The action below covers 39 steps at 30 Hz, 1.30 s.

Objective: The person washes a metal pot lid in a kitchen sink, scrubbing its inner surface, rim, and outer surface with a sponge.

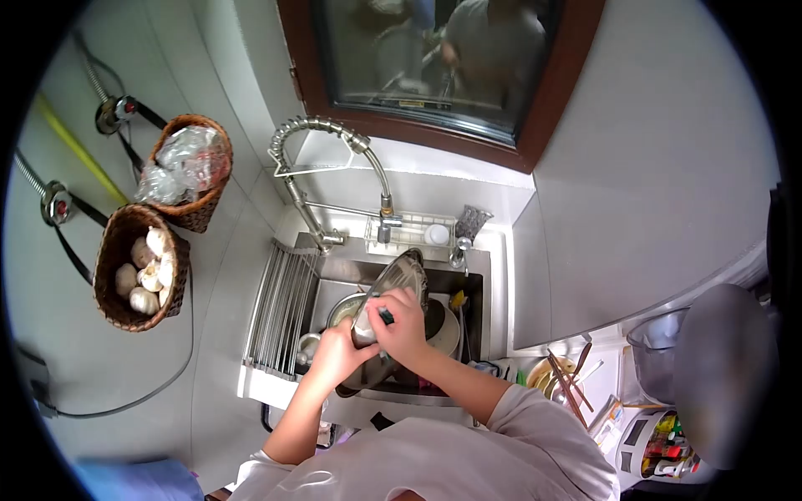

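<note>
Over the sink (330, 271), a large round pot lid (407, 272), shiny and partly see-through, is held tilted on its edge. My left hand (336, 352) is closed on the lid near its middle, thumb up. My right hand (399, 324) is curled against the same lid, just right of the left hand. A small dark piece shows between its fingers, too covered to name. Beneath the lid lie a pale bowl (447, 334) and other dishes in the sink, partly hidden by the lid and my arms.
A spring-neck faucet (296, 188) rises behind the sink. A roll-up drying rack (280, 309) covers its left side. Wall baskets hold garlic (144, 301) and plastic bags (192, 159). At right stand a bowl with chopsticks (568, 388) and a container of colourful packets (668, 447).
</note>
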Each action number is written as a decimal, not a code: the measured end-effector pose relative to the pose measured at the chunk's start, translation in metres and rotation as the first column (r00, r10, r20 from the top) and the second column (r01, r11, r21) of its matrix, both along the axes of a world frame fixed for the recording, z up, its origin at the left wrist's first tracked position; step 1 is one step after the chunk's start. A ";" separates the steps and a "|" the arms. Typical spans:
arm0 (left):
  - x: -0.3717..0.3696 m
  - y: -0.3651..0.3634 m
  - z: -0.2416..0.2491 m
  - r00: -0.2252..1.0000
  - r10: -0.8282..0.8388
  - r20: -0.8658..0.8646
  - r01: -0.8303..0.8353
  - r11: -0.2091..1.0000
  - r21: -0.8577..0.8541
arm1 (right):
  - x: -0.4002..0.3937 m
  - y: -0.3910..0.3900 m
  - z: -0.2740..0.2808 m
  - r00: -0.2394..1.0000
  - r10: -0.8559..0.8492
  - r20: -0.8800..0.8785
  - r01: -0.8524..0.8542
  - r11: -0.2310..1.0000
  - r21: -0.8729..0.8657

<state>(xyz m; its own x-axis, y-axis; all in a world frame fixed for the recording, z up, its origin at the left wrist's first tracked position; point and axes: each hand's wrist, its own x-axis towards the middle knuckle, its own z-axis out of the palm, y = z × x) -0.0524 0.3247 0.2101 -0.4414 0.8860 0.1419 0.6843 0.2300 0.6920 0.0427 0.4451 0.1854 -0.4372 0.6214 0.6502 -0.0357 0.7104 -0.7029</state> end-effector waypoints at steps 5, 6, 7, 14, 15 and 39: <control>-0.007 -0.029 0.013 0.995 0.079 -0.055 -0.080 0.996 -0.024 | -0.014 -0.024 0.015 0.997 0.069 -0.026 -0.070 0.997 -0.027; -0.010 -0.032 0.015 0.994 0.096 -0.050 -0.097 0.995 -0.033 | -0.018 -0.027 0.015 0.997 0.069 -0.025 -0.070 0.997 -0.033; -0.013 -0.035 0.016 0.993 0.111 -0.044 -0.113 0.993 -0.043 | -0.022 -0.029 0.014 0.996 0.084 -0.010 -0.085 0.996 -0.028; -0.041 -0.039 -0.037 0.988 0.132 0.080 -0.129 0.991 -0.036 | -0.046 -0.031 -0.018 0.985 0.130 0.113 -0.124 0.991 -0.056; -0.043 -0.038 -0.045 0.985 0.132 0.112 -0.127 0.991 -0.052 | -0.047 -0.029 -0.022 0.980 0.134 0.146 -0.124 0.989 -0.077; -0.063 -0.010 -0.062 0.966 0.249 -0.076 -0.254 0.964 -0.072 | -0.090 0.071 -0.062 0.970 0.134 0.205 -0.041 0.915 -0.400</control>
<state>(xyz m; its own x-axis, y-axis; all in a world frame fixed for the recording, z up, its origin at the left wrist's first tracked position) -0.1154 0.3147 0.1481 -0.6434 0.7575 0.1106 0.6407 0.4537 0.6194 -0.0471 0.5164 0.1237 -0.6065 0.7573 0.2421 0.1057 0.3786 -0.9195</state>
